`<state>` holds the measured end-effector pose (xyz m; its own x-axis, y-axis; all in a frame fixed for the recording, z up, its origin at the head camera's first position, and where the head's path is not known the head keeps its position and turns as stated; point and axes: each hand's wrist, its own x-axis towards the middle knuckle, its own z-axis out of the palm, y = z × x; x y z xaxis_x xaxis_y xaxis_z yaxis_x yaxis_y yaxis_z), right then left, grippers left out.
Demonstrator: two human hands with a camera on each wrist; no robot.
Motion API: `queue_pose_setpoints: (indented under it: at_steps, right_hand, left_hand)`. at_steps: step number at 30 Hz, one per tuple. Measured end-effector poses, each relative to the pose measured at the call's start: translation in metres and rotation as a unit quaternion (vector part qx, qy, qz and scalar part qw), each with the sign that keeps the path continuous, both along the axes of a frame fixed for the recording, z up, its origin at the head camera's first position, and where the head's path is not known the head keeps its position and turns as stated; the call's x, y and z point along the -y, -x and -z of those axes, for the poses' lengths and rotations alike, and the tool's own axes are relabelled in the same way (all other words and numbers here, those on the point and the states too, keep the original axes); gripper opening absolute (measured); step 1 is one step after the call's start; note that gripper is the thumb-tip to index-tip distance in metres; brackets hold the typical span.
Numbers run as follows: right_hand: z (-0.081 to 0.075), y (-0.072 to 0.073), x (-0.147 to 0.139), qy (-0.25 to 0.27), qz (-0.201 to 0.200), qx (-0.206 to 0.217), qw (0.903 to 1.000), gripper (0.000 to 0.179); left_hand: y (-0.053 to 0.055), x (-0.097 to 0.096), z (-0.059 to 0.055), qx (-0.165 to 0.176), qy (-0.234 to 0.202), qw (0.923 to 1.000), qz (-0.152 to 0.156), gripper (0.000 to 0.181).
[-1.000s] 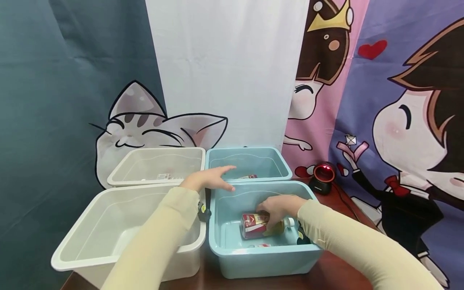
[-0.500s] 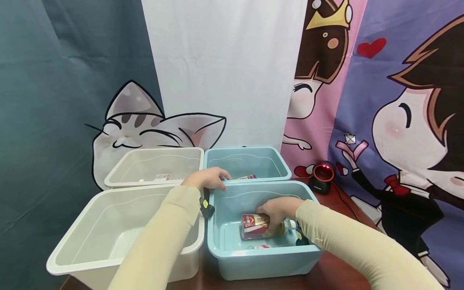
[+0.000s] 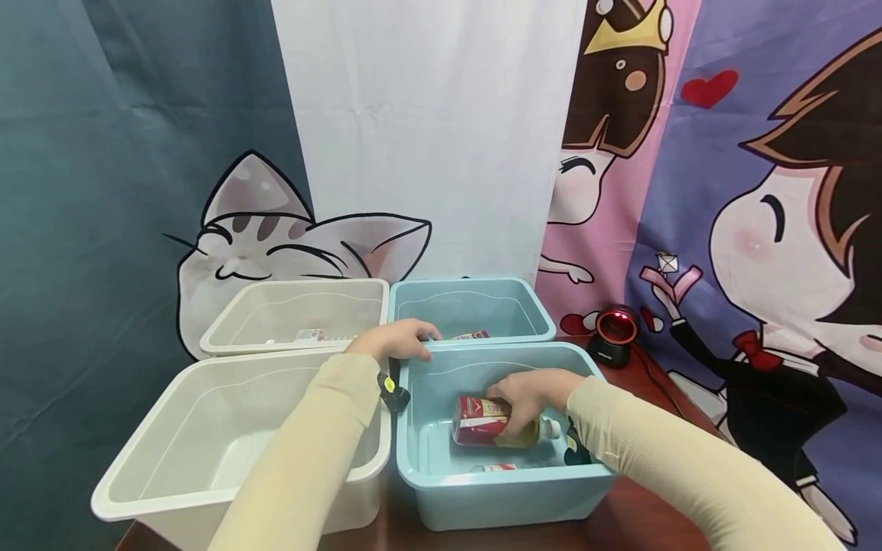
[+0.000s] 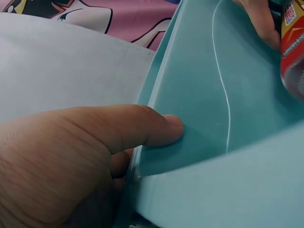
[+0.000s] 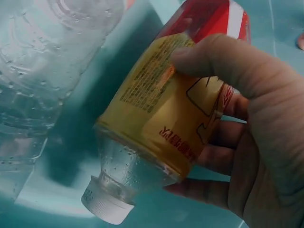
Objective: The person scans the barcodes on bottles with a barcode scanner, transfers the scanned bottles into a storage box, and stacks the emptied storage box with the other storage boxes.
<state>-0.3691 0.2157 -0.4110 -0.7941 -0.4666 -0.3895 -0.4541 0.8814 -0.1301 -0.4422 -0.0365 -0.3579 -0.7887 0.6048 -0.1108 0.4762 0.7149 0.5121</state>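
Observation:
My right hand [image 3: 534, 398] grips a plastic drink bottle [image 5: 156, 99] with a red and yellow label and a white cap. It lies on its side inside the near blue bin [image 3: 510, 480], the cap pointing right. Thumb and fingers wrap round the label in the right wrist view. Beside it in the bin is a clear bottle [image 5: 42, 71] with droplets on it, mostly hidden by the bin's front wall in the head view. My left hand [image 4: 80, 152] holds this bin's rim at the far left corner, thumb inside and the other fingers partly hidden beyond the rim.
A far blue bin [image 3: 475, 306] holds a small red-labelled item. On the left stand a near white bin [image 3: 165, 451] and a far white bin [image 3: 276, 314] with clear packaging. A black scanner [image 3: 613, 337] glows red at the right. A printed curtain [image 3: 427, 138] hangs behind.
My left hand has come down from its spread pose and taken hold of the blue bin's rim. The right hand has raised the labelled bottle slightly, mostly at its base end.

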Motion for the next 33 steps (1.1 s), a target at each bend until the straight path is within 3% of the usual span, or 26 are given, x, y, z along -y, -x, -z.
queue_pose_setpoints:
  at_steps: [9, 20, 25, 28, 33]
  right_hand:
    - [-0.018, 0.002, -0.002, 0.077, -0.006, 0.004, 0.997, 0.062]
    - [-0.037, 0.006, -0.008, 0.2, -0.057, 0.011, 0.978, 0.052]
    - [-0.042, 0.008, -0.012, 0.25, -0.062, 0.016, 0.9661, 0.048]
    - [-0.045, 0.008, -0.016, 0.287, -0.064, 0.016, 0.9557, 0.046]
    - [-0.05, 0.008, -0.021, 0.344, -0.071, 0.015, 0.9361, 0.042]
  left_hand:
    - [-0.005, 0.0, -0.004, 0.013, -0.008, 0.9999, -0.004, 0.029]
    - [-0.002, 0.001, 0.0, 0.018, -0.019, 0.9996, -0.009, 0.029]
    - [-0.002, 0.001, -0.001, 0.019, -0.055, 0.9983, -0.008, 0.031]
    - [-0.002, 0.0, -0.004, 0.003, -0.085, 0.9964, -0.005, 0.03]
    - [-0.008, -0.001, -0.018, -0.008, -0.163, 0.9866, 0.009, 0.031]
